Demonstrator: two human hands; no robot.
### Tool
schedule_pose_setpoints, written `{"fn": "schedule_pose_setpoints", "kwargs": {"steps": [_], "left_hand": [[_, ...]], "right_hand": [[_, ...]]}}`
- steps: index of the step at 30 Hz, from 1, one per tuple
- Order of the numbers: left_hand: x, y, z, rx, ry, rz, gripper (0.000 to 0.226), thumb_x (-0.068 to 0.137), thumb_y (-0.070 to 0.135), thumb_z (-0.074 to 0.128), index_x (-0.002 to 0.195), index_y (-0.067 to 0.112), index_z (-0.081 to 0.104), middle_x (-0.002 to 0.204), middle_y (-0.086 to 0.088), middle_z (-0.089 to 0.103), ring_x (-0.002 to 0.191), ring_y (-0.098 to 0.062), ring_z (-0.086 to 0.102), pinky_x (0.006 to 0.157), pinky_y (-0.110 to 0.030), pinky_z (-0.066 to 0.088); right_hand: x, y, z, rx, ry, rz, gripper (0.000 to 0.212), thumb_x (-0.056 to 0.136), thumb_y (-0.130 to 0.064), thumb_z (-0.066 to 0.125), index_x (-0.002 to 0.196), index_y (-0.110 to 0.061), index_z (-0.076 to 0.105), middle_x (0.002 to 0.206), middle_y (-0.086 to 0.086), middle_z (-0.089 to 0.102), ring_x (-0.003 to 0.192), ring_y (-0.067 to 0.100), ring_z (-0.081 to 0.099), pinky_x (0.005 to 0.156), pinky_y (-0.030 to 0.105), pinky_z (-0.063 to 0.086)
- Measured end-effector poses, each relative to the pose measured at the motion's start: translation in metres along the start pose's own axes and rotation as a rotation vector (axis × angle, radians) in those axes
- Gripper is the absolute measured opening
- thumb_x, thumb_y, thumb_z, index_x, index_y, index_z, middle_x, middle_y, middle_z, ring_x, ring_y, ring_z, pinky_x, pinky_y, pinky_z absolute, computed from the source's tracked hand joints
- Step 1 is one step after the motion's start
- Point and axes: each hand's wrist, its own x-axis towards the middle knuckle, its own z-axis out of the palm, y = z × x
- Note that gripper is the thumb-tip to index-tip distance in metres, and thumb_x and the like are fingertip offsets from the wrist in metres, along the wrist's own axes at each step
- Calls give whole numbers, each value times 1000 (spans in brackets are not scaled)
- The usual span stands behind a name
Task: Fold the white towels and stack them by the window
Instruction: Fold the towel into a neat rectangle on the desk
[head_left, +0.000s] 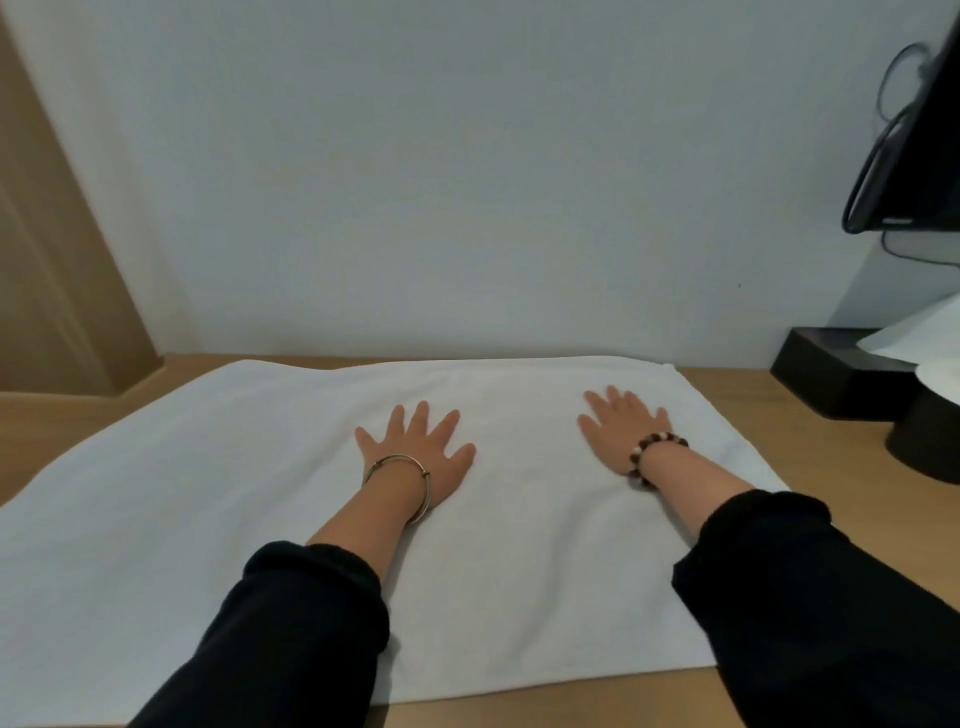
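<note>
- Towel (260, 493): white, one piece, spread flat on the tabletop (753, 410). Its far edge runs close along the tabletop's far edge. Its near edge stops just short of the tabletop's near edge. Its right edge leaves a strip of bare wood on the tabletop's right side. Its left part runs out of view.
- Left hand (418, 452): palm down on the towel, fingers straight and spread, gripping nothing. It lies nearer the towel's far edge than its near edge.
- Right hand (621, 428): palm down on the towel, fingers straight, gripping nothing. It lies near the towel's far right corner, well apart from the left hand.
- Bangle (400, 483): thin metal, on the left wrist.
- Bracelet (655, 456): dark and pale beads, on the right wrist.
- Left sleeve (291, 639), right sleeve (810, 597): black, pushed up the forearms, both lying over the towel.
- Box (831, 369): black, low, at the tabletop's far right corner, apart from the towel.
- Paper (924, 332): white, over the box's right end; partly cut off by the frame.
- Round object (930, 441): dark, at the tabletop's right edge, just nearer than the box; kind cannot be told.
- Screen (904, 156): black, above the box, with dark cables beside it.
- Wall (467, 182): pale, plain, behind the tabletop's far edge.
- Panel (52, 260): wood-coloured, upright, at the tabletop's far left corner.
</note>
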Motion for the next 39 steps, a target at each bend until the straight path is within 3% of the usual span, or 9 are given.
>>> {"fn": "schedule_pose_setpoints", "kwargs": {"steps": [6, 8, 12, 16, 20, 24, 29, 36, 39], "left_hand": [[-13, 4, -14, -117, -16, 138, 54, 99, 44, 29, 150, 33, 17, 160, 3, 2, 147, -20, -1, 117, -51, 5], [-22, -20, -25, -118, -11, 134, 49, 99, 36, 35, 147, 28, 27, 159, 0, 11, 146, -21, 4, 115, -50, 11], [-45, -109, -23, 55, 30, -144, 56, 99, 49, 26, 151, 36, 8, 160, 5, -4, 147, -23, -8, 113, -61, 3], [-75, -178, -4, -82, -65, -324, 64, 93, 66, 15, 150, 41, -1, 159, 8, -10, 147, -22, -8, 113, -59, 1], [-77, -193, -14, -39, -61, -214, 52, 92, 58, 31, 133, 29, 43, 148, -5, 35, 131, -32, 31, 107, -48, 29], [-70, -208, -39, -157, -25, -185, 33, 93, 41, 45, 116, 24, 62, 126, -1, 57, 118, -23, 48, 99, -33, 39], [-33, -250, -59, -170, 224, -399, 35, 96, 32, 38, 122, 19, 58, 127, -4, 58, 117, -26, 52, 94, -33, 44], [-7, -266, -42, -205, 161, -641, 38, 99, 31, 35, 123, 10, 56, 114, -10, 58, 99, -29, 55, 84, -37, 46], [8, -255, -59, -472, 183, -661, 50, 98, 22, 43, 145, 11, 31, 143, -15, 39, 123, -34, 46, 94, -39, 43]], "right_hand": [[-12, -17, -12, -39, -33, 214, 60, 100, -44, 12, 153, -20, -2, 160, 5, -13, 147, 26, -8, 117, 50, -1], [-15, -46, -15, -68, 44, 98, 60, 101, -42, 16, 153, -17, 2, 160, 6, -10, 147, 26, -6, 118, 49, 2], [-26, -130, -15, -109, 82, -158, 62, 99, -34, 36, 151, -16, 8, 159, 10, -7, 146, 29, -3, 117, 50, 8], [-33, -214, -12, 26, 65, -411, 55, 100, -35, 29, 149, -16, 16, 158, 7, 5, 144, 26, 9, 115, 48, 16], [-39, -273, -3, -11, -29, -557, 45, 101, -33, 25, 141, -16, 36, 147, 7, 34, 134, 28, 32, 109, 46, 27], [-21, -291, -1, -18, 169, -485, 34, 99, -21, 30, 124, -10, 51, 126, 11, 48, 118, 29, 43, 98, 39, 41], [2, -289, 22, 22, 89, -445, 53, 97, -37, 22, 148, -21, 22, 156, 8, 16, 142, 26, 16, 115, 45, 15], [12, -287, 29, 30, 48, -453, 57, 97, -38, 17, 152, -26, 11, 161, 2, 0, 147, 21, 0, 117, 49, 3], [12, -287, 27, 32, 47, -458, 57, 97, -37, 17, 152, -25, 11, 161, 3, 0, 147, 22, 0, 117, 48, 3]]}}
